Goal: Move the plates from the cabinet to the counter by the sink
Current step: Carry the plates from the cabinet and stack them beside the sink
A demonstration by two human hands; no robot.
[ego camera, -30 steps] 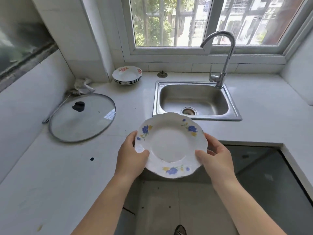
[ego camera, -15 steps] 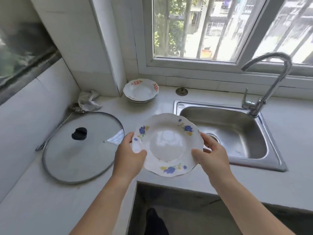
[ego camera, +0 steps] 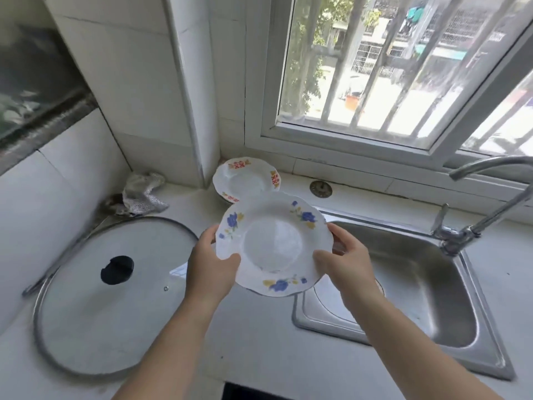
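Note:
I hold a white plate with blue flowers (ego camera: 274,243) level in the air over the counter (ego camera: 259,342), just left of the sink (ego camera: 403,284). My left hand (ego camera: 210,267) grips its left rim and my right hand (ego camera: 343,261) grips its right rim. Behind it, in the corner by the wall, sits a small stack of white plates with red and orange patterns (ego camera: 245,180). The held plate's far edge overlaps the near edge of that stack in view.
A large glass pot lid (ego camera: 115,298) with a black knob lies on the counter to the left. A crumpled cloth (ego camera: 144,194) sits in the back corner. The faucet (ego camera: 484,203) arches over the sink at right. A round sink plug (ego camera: 321,188) lies under the window.
I have stepped closer to the counter. The plate in both hands has moved forward and left, from over the open floor gap toward the stack in the corner.

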